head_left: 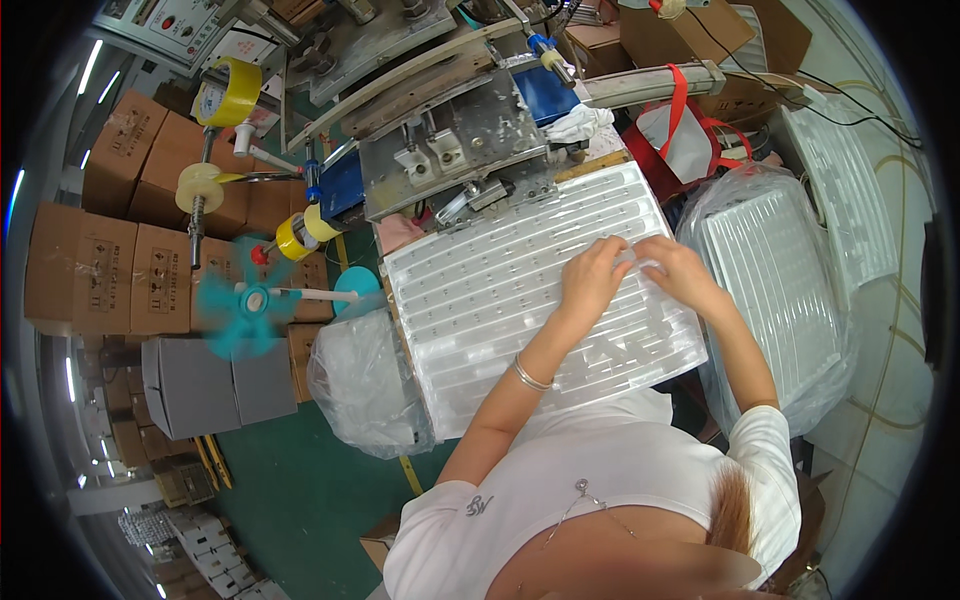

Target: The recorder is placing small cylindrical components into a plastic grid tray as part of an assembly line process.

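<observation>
A large translucent white ribbed plastic tray (470,350) lies in front of me, with rows of small dark spots along its far and left part. My left hand (594,278) is over its right half, fingers curled and pinched together. Close beside it, my right hand (684,274) is bent inward above the tray's right edge, its fingers also closed. The fingertips of both hands almost meet. Whatever they pinch, if anything, is too small to make out.
Just beyond the tray stands a metal press fixture (455,140) with clamps. Bagged ribbed trays (770,280) are at the right, below a red bag (680,140). A teal fan (255,298) spins at the left, near yellow tape rolls (230,90) and stacked cartons (105,270).
</observation>
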`<action>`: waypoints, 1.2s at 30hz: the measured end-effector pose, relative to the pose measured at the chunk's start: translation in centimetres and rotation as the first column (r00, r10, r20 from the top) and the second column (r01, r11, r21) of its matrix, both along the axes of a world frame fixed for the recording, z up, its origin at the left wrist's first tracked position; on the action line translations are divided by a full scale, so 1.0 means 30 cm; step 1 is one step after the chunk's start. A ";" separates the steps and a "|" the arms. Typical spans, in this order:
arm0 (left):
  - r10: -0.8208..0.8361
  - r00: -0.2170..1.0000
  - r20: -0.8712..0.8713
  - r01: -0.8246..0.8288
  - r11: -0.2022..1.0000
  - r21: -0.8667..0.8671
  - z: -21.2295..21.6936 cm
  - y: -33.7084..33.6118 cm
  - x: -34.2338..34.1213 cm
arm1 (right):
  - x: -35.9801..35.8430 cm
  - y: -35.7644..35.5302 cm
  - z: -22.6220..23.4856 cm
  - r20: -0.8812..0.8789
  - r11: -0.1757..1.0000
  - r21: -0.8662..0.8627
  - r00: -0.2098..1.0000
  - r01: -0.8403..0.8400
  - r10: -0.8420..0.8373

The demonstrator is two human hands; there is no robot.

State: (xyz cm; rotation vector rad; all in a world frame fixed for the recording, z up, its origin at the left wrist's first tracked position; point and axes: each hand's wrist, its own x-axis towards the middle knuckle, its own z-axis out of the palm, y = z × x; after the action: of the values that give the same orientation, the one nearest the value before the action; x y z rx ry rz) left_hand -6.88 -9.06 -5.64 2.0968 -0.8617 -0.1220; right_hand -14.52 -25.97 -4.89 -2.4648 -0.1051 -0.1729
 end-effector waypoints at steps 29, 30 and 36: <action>0.033 0.994 -0.100 -0.054 0.976 -0.210 -0.057 0.078 -0.045 | -0.235 -0.122 -0.047 -0.061 0.703 0.431 0.796 0.566 -0.603; 0.126 0.959 -0.256 -0.174 0.969 -0.176 -0.045 0.181 -0.024 | -0.224 -0.094 -0.042 -0.068 0.730 0.415 0.819 0.542 -0.569; 0.575 0.818 0.008 -0.575 0.818 -0.022 0.003 0.811 0.020 | -0.054 0.167 0.034 -0.036 0.896 0.341 0.957 0.284 -0.289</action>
State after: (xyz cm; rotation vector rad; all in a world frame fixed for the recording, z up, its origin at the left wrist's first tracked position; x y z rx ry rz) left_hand -6.29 15.28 -5.55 2.2498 -0.1983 0.2252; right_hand -16.14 -20.95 -3.88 -2.1170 0.2651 -0.3098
